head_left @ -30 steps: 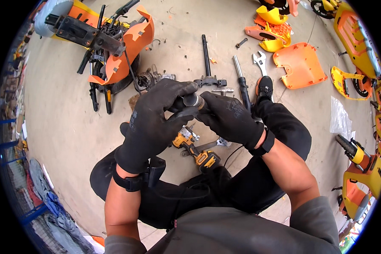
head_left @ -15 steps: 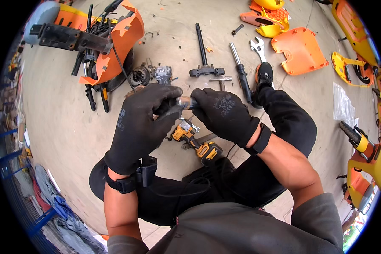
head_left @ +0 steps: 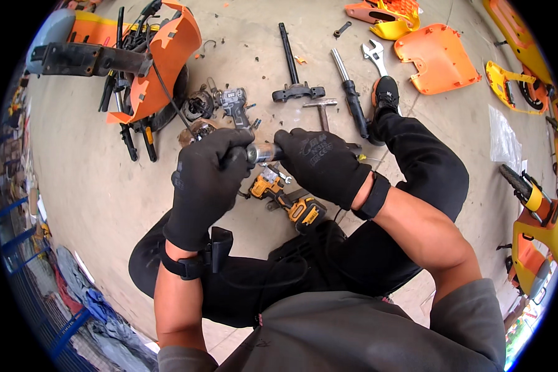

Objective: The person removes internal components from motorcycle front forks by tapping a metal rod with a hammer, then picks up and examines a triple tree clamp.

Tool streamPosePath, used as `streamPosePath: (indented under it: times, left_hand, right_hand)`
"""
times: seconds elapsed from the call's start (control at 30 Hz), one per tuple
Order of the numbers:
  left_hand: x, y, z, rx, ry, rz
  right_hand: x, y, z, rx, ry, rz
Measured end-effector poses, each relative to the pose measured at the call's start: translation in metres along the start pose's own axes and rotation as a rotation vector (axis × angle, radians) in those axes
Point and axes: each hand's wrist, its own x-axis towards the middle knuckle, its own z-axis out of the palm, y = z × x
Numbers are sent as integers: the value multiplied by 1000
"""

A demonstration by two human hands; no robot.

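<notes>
In black work gloves, my left hand (head_left: 211,173) and my right hand (head_left: 316,162) grip opposite ends of a short silver metal cylinder (head_left: 261,152), held roughly horizontal, its ends partly hidden by my fingers. Below it on the floor lie a yellow-and-black cordless power tool (head_left: 288,204) and a small wrench (head_left: 283,177). Beyond my hands are a grey power tool (head_left: 234,105), a T-shaped metal tool (head_left: 321,110), a black fork stem with clamp (head_left: 297,93), a fork tube (head_left: 352,99) and a large adjustable wrench (head_left: 375,59).
A partly dismantled scooter front (head_left: 161,68) lies upper left. Orange panels (head_left: 434,62) and yellow pieces (head_left: 394,25) lie upper right, more scooter bodies (head_left: 533,235) along the right rim, a plastic bag (head_left: 502,136) near them. My legs (head_left: 421,161) frame the work; cloths (head_left: 99,316) lie lower left.
The cylinder has turned from facing me end-on to lying sideways between my hands. Both hands have shifted slightly left, and the floor items sit higher in the view.
</notes>
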Motion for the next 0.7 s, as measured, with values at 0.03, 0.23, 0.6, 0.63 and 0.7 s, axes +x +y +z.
streamPosePath:
  times: [0.03, 0.23, 0.6, 0.63, 0.7]
  left_hand:
    - [0, 1, 0, -165, 6, -77]
    - [2, 20, -10, -533, -5, -175]
    - [-2, 11, -13, -662, -55, -155]
    - [-1, 11, -13, -662, -59, -152]
    - [0, 9, -12, -662, -68, -145]
  right_hand:
    - [1, 5, 1, 38, -3, 14]
    - [4, 7, -6, 266, -59, 25]
    - [9, 5, -8, 415, 7, -97]
    - [10, 5, -7, 417, 34, -108]
    - [12, 5, -6, 422, 88, -130]
